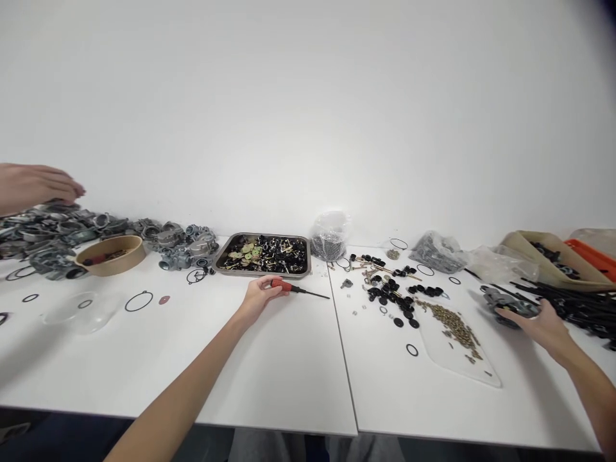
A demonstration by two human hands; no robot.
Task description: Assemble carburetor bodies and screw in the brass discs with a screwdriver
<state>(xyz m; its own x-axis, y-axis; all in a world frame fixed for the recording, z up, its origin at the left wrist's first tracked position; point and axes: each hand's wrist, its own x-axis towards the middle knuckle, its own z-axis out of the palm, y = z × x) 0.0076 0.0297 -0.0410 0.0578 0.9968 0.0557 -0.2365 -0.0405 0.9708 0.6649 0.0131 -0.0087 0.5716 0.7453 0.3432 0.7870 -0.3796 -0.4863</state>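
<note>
My left hand (260, 298) is closed around the red handle of a screwdriver (293, 288), whose dark shaft points right, just in front of the metal tray (308, 277) of small black and brass parts. Far to the right, my right hand (543, 321) grips a grey metal carburetor (503, 303), thumb on the near side; the other fingers are partly hidden. Between the hands lie black round caps (385, 295) and a white plastic sheet or lid (474, 375) with many small brass screws (452, 324).
Another person's hand (41, 186) is over a heap of carburetors (58, 224) at far left. Nearby are a tan round container (113, 269), a clear bowl (81, 314) and rubber rings (138, 301). Plastic bags (330, 234), black tubes (568, 305) and a beige bin (524, 247) line the back and right.
</note>
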